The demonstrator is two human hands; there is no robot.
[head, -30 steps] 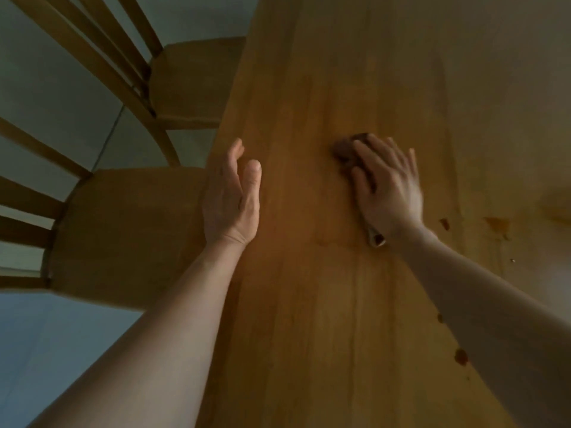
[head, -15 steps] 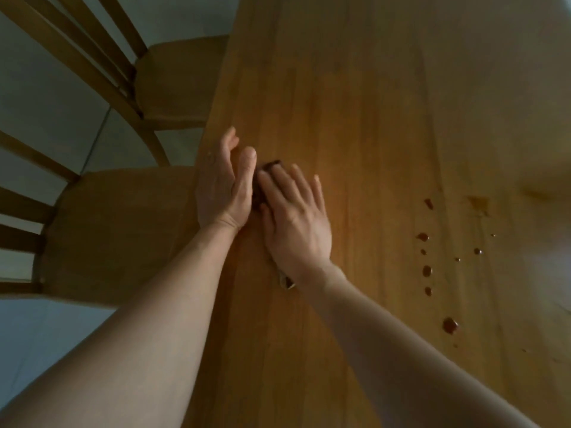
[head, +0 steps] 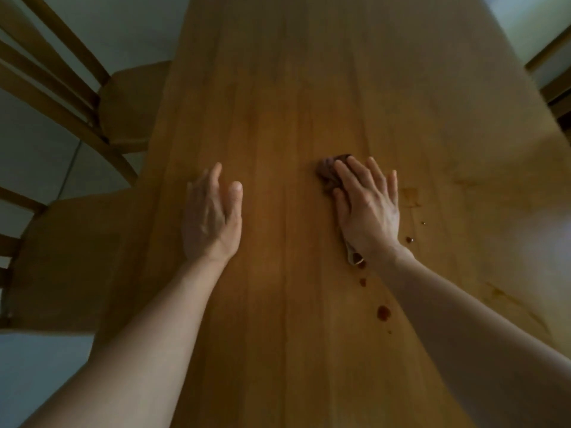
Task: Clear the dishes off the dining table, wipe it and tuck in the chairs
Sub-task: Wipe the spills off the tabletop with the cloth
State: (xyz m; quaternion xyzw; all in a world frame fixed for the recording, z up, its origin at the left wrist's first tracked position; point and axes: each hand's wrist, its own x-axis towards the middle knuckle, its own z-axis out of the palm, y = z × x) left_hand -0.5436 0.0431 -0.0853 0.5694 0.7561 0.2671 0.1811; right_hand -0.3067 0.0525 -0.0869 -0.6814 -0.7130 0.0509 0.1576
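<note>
Pressing crumpled brown cloth [head: 329, 174] onto long wooden dining table [head: 278, 88] mid-width with right hand [head: 369, 211], fingers straight, slightly apart. Resting left hand [head: 211, 217] on bare wood near left edge, fingers together, thumb out, gripping nothing. Noting dark red-brown droplets [head: 383, 312] just beside right forearm. Seeing two slat-backed wooden chairs [head: 68, 257] along left side.

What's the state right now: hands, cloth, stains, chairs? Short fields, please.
left hand: flat on the table, holding nothing
right hand: flat, pressing the cloth down
cloth: brown, crumpled, mostly under the right hand
stains: dark red drops by right wrist and forearm, not yet wiped
chairs: two along table's left edge, seats showing
</note>
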